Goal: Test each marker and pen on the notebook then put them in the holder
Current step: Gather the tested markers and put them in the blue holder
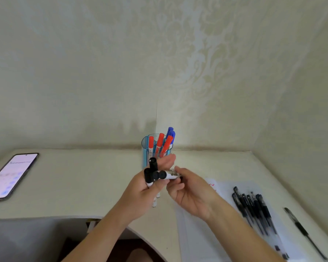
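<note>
Two black-capped markers (149,176) stand gripped in the left hand (140,193); the right hand (191,191) pinches a third marker (168,175) sideways, before the holder (145,152).

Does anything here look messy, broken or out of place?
Nothing looks spilled or broken. One black pen lies alone on the table, apart from the neat row of pens on the notebook. A phone lies at the left, its screen lit.
</note>
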